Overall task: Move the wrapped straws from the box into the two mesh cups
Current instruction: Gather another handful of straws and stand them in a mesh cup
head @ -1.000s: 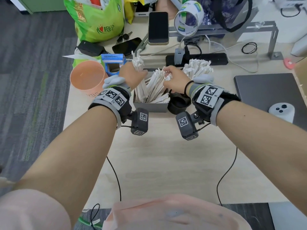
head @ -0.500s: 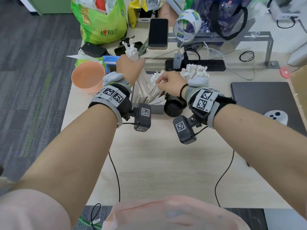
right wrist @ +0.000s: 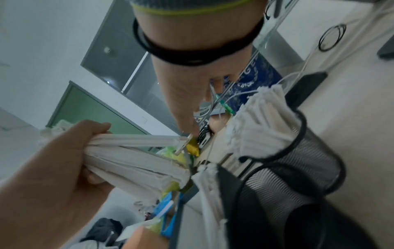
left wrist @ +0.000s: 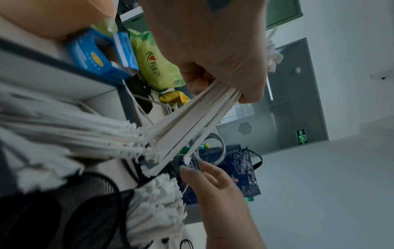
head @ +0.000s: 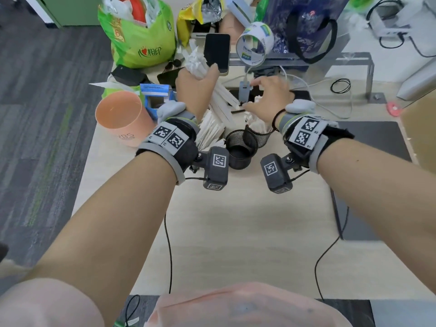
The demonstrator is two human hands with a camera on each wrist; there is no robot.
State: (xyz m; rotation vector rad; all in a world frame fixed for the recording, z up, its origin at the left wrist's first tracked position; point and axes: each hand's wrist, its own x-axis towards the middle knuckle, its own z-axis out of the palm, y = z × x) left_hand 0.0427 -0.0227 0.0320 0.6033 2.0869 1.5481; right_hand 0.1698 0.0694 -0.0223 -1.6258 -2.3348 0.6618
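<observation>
My left hand (head: 200, 76) grips a thick bundle of white wrapped straws (head: 212, 90), lifted and slanting above the grey box (head: 210, 133), which holds several more. The left wrist view shows this fist (left wrist: 224, 70) curled round the bundle (left wrist: 192, 121). My right hand (head: 259, 90) hovers open, fingers spread, over the far mesh cup (head: 262, 135), which is packed with straws (right wrist: 260, 121). The near black mesh cup (head: 240, 147) looks empty. In the right wrist view the left hand (right wrist: 64, 160) clutches the bundle (right wrist: 132, 160) beside the filled cup (right wrist: 309, 151).
An orange plastic cup (head: 120, 114) and a blue carton (head: 155, 95) stand left of the box. Behind are a phone (head: 217, 53), a tape roll (head: 254, 43), a green bag (head: 141, 36) and a power strip with cables. A dark pad (head: 377, 140) lies right.
My left hand has lifted its bundle up and away, out of the box. My right hand has let go of the straws in the box, moved right over the filled cup and opened.
</observation>
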